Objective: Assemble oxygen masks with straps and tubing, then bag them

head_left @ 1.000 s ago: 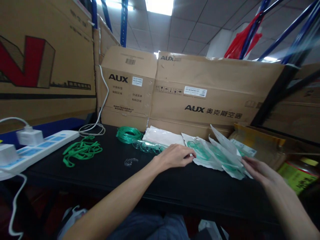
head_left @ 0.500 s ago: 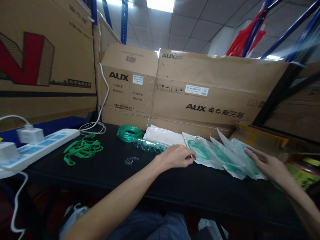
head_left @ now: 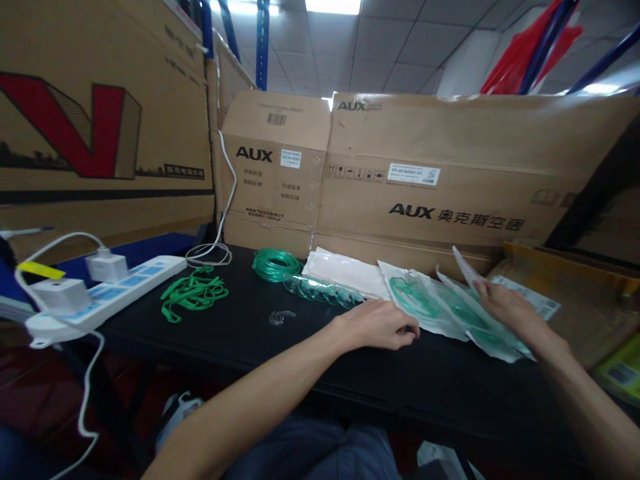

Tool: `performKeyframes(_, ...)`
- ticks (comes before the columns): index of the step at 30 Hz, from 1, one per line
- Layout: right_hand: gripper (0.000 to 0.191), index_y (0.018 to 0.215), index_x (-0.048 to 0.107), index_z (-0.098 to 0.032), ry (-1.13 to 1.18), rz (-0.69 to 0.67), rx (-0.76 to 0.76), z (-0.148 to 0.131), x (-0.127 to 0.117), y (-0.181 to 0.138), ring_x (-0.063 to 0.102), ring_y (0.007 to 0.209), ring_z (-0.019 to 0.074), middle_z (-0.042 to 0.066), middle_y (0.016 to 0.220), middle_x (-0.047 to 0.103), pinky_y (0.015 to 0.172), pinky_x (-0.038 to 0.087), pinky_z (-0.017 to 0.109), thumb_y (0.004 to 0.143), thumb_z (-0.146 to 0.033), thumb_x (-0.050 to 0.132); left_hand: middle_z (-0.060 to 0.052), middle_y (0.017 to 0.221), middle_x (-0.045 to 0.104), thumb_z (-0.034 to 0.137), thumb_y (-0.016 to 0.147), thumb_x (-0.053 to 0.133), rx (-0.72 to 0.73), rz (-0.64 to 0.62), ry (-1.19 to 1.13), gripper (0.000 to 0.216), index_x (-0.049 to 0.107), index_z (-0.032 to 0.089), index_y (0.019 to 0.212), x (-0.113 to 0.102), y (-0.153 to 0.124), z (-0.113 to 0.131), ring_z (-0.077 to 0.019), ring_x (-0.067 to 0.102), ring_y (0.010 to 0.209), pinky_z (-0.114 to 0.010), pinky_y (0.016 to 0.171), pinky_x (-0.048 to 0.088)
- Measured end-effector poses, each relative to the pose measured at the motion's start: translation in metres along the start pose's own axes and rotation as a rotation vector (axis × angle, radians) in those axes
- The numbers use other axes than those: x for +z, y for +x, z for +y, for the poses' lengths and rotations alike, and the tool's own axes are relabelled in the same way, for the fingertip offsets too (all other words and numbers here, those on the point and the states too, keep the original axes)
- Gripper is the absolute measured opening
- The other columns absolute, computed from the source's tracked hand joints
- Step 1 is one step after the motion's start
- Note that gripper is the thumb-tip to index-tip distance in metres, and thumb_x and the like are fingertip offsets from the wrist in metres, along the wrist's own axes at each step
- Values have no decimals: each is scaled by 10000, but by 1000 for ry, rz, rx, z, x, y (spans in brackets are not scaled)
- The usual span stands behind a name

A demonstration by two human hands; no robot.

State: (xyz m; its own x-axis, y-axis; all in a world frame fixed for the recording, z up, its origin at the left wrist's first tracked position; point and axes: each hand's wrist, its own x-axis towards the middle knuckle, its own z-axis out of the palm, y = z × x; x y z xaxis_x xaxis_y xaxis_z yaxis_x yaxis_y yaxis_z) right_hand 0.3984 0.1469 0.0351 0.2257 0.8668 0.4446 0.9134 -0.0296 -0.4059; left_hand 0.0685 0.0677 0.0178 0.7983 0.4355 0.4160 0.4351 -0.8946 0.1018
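Fanned in an overlapping row on the black table lie clear-and-white packets with green tubing inside (head_left: 416, 300). My right hand (head_left: 517, 313) is at the right end of that row, its fingers closed on the edge of a raised packet (head_left: 466, 268). My left hand (head_left: 385, 325) rests low in front of the row with its fingers curled; what they hold, if anything, is hidden. Just behind it lies a clear sleeve of curved green-tinted pieces (head_left: 323, 291). A flat white packet (head_left: 345, 272) lies farther back.
A green tubing coil (head_left: 277, 265), a heap of green cord (head_left: 194, 293) and small clear curved pieces (head_left: 281, 317) lie to the left. A white power strip (head_left: 133, 283) with plugs stands far left. Cardboard panels (head_left: 360, 147) wall the back; a brown box (head_left: 575, 300) is at right.
The view has turned slightly right. My right hand has moved in from the packets' right side and now grips a raised one. My left hand stays low, curled, by the row.
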Motion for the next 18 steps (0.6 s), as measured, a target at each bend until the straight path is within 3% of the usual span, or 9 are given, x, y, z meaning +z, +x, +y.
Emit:
performKeyframes(4,207,1042,678,-166,-127,-122,11,-11,6,9,687,968,216,58,1048,707,878,547,415,947,-347,647,-15,826,764,210,893,596,13,-3,2,225,753,219,1054,2,0,0,-206,713,782,-261,661,480)
performKeyframes(7,263,945,711,-123,-164,-115,-10,-23,6,4,710,953,337,161,926,735,877,516,514,920,-378,652,-11,809,760,230,898,602,16,-5,0,217,752,222,1055,4,0,1,-204,713,767,-258,650,481)
performKeyframes(10,329,1004,730,-117,-153,-48,-96,-41,1,-10,686,1027,456,300,993,729,904,458,574,915,-412,616,-6,797,757,232,896,611,18,6,-5,214,753,221,1055,5,1,4,-199,712,760,-254,645,481)
performKeyframes(13,342,1176,702,-151,-81,-22,-301,-72,-1,-25,626,1201,408,255,1244,688,1031,409,510,934,-346,561,3,784,754,226,889,624,10,36,-10,198,757,226,1037,-1,1,2,-189,710,747,-249,655,486)
performKeyframes(18,368,1161,743,-205,84,-126,-574,-135,13,-53,661,1185,327,123,1210,746,1055,447,444,966,-392,494,-44,1022,756,219,968,538,-100,208,-1,219,717,201,1093,-36,-19,-23,-186,692,945,-271,848,501)
